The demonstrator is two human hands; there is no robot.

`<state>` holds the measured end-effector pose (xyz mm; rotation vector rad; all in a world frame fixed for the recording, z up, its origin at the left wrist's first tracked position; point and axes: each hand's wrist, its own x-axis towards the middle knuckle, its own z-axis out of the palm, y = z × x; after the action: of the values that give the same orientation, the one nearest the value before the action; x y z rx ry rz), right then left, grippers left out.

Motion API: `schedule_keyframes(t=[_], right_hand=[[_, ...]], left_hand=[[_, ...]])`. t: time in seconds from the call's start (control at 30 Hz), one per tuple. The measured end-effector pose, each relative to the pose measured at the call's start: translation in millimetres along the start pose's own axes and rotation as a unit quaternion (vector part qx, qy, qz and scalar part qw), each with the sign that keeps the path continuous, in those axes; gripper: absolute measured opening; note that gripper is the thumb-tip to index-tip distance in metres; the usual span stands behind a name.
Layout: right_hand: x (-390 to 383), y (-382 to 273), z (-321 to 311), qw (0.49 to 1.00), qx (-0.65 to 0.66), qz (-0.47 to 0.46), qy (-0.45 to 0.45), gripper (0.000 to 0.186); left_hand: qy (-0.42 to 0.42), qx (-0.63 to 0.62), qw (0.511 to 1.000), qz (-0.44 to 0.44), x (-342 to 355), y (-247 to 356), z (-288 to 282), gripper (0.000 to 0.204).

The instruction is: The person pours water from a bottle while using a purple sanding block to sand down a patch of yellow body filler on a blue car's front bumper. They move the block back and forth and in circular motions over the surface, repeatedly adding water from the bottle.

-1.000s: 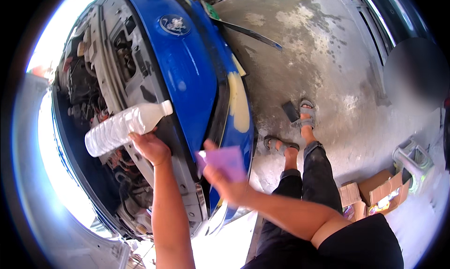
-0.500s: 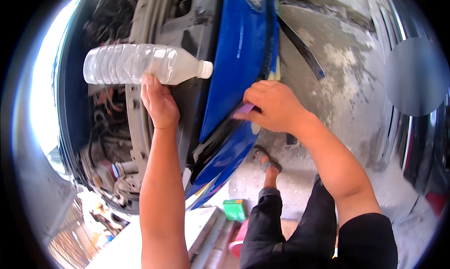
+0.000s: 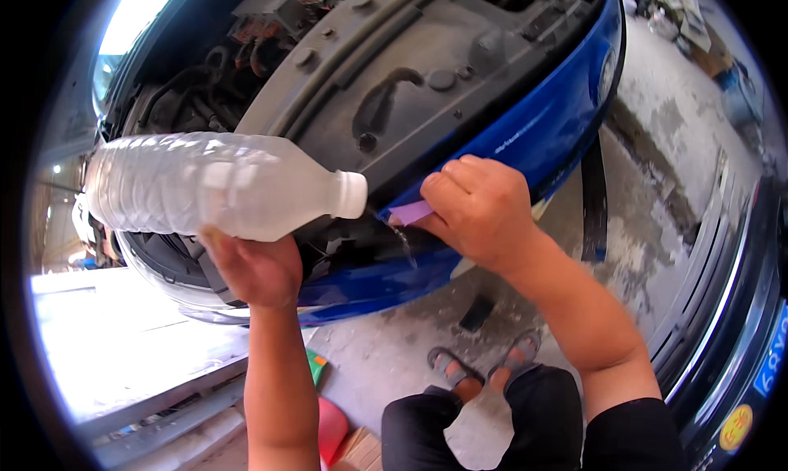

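My left hand (image 3: 254, 266) grips a large clear plastic bottle (image 3: 197, 184) from below, its white cap (image 3: 351, 194) pointing right toward the car front. The bottle lies on its side in the air and looks cloudy. Just right of the cap, a thin streak of water (image 3: 404, 243) shows over the dark part of the blue bumper (image 3: 386, 286). A small folded purple sheet of sandpaper (image 3: 410, 213) is pinched in my right hand (image 3: 480, 208), close to the bumper's edge. My fingers hide part of the sheet.
The engine bay (image 3: 189, 93) lies exposed behind a grey front panel (image 3: 427, 81). A dark strip (image 3: 594, 200) is on the concrete floor to the right. Another vehicle (image 3: 722, 331) stands at the far right. A red object (image 3: 331, 428) and a green box (image 3: 316, 366) are near my left forearm.
The view has turned, so the car front now slants toward the upper right. The bottle appears larger and lower. A water streak now shows near its cap. Both hands keep their holds.
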<state>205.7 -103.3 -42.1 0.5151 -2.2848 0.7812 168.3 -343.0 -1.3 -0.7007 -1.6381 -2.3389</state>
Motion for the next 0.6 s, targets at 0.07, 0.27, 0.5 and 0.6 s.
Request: schedule_keyframes(t=[0.07, 0.27, 0.5, 0.6], right_hand=[[2.8, -3.1, 3.1, 1.000, 0.002, -0.008, -0.004, 0.035], [-9.0, 21.5, -5.9, 0.999, -0.014, -0.040, 0.013, 0.037], [-14.3, -6.7, 7.2, 0.999, -0.043, -0.023, 0.022, 0.038], [-27.7, 10.6, -2.8, 0.997, -0.039, -0.055, 0.023, 0.041]], left_hand=[[0.067, 0.011, 0.998, 0.004, 2.8, 2.2, 8.7, 0.057], [0.129, -0.002, 0.991, -0.025, 4.3, -7.1, 15.9, 0.044], [0.065, 0.143, 0.988, 0.001, 5.4, -7.0, 8.3, 0.033], [0.094, 0.144, 0.985, -0.003, 6.1, 2.4, 29.4, 0.046]])
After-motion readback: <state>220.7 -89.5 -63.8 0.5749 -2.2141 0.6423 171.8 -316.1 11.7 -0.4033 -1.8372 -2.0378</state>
